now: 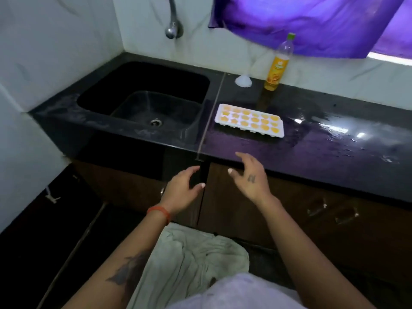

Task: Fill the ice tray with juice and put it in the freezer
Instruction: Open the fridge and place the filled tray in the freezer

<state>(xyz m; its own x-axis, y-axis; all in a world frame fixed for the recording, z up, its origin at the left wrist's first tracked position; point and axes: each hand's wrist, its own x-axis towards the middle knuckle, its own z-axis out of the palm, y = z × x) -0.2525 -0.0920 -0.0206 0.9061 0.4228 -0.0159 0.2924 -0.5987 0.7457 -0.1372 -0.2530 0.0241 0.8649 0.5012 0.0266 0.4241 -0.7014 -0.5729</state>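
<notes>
Counter [334, 139] is glossy black stone, wet-looking. Tray [281, 132] is white plastic, bottle [278, 63] clear plastic, tap [172, 21] shiny metal, cupboards [289, 215] brown wood.

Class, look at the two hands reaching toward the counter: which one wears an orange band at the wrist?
The left hand, nearer the sink, has the orange band on its wrist. The right hand, closer to the ice tray, wears none.
</notes>
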